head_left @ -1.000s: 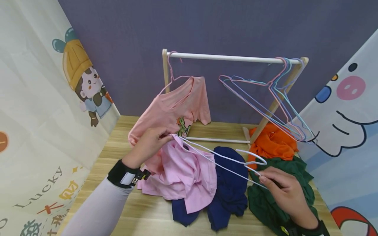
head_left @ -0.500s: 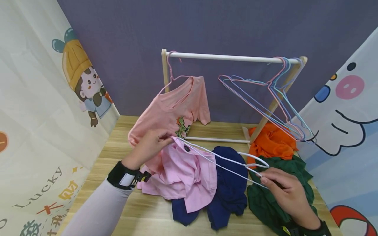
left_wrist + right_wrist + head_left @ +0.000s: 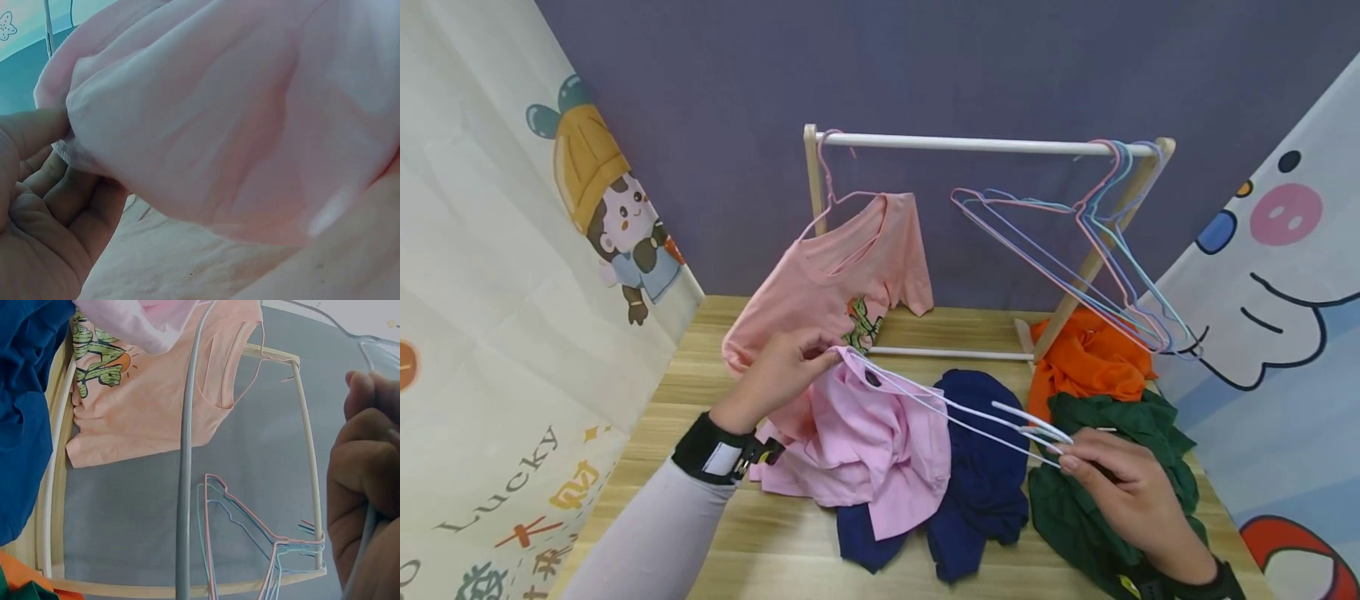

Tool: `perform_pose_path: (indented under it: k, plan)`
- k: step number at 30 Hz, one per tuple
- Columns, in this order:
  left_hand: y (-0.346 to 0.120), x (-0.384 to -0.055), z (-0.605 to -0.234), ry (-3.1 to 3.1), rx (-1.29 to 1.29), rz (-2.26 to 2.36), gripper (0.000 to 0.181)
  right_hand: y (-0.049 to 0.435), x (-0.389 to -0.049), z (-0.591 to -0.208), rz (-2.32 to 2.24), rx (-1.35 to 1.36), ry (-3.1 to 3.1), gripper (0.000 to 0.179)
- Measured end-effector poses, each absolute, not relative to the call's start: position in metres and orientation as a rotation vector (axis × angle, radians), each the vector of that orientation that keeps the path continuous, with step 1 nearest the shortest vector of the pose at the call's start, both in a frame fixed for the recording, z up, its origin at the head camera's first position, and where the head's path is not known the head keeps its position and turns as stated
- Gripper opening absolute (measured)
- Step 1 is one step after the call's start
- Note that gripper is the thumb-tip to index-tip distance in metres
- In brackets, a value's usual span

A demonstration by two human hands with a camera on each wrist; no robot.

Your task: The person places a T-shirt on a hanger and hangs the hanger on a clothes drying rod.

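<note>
My left hand (image 3: 778,379) pinches the edge of a light pink garment (image 3: 887,454) between thumb and fingers; the left wrist view shows this fold of pink cloth (image 3: 187,125) close up. A white wire hanger (image 3: 985,415) slants between my hands. Its far end meets the garment's upper edge beside my left fingertips; how far it goes inside is hidden. Around the hanger's other end, near the hook, my right hand (image 3: 1131,492) curls its fingers. One long hanger wire (image 3: 185,444) crosses the right wrist view.
A rack (image 3: 985,144) bears a peach T-shirt (image 3: 820,279) on a pink hanger at left and several bare coloured hangers (image 3: 1090,208) at right. Navy cloth (image 3: 981,475) lies beside the pink garment. Green (image 3: 1075,517) and orange clothes (image 3: 1093,358) are heaped at the right.
The white hanger has turned in my right hand, so its hook now lies flatter and closer to the wire. My left hand keeps its hold on the pink garment, almost still.
</note>
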State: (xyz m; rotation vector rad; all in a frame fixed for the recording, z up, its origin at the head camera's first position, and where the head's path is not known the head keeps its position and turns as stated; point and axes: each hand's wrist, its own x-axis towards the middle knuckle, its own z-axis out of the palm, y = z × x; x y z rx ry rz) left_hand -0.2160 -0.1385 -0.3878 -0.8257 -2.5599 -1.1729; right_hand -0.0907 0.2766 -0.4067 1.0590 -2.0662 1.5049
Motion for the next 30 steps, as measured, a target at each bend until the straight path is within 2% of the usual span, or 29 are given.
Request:
perform_pose_path:
  k: [8,20,30]
  plan:
    - [-0.142,-0.217,-0.388,-2.513,-0.978,-1.148,0.020,0.280,-0.095,-0.412,1.463,0.961,-2.128,0.034]
    - [-0.135,-0.209,-0.380,-2.428,-1.341,-0.914,0.030,0.285,-0.103,-0.409,1.335,0.739,-2.340,0.030]
    - [-0.116,-0.196,-0.360,-2.481,-1.336,-0.797,0.029,0.262,-0.122,-0.389,1.234,0.762,-2.416,0.027]
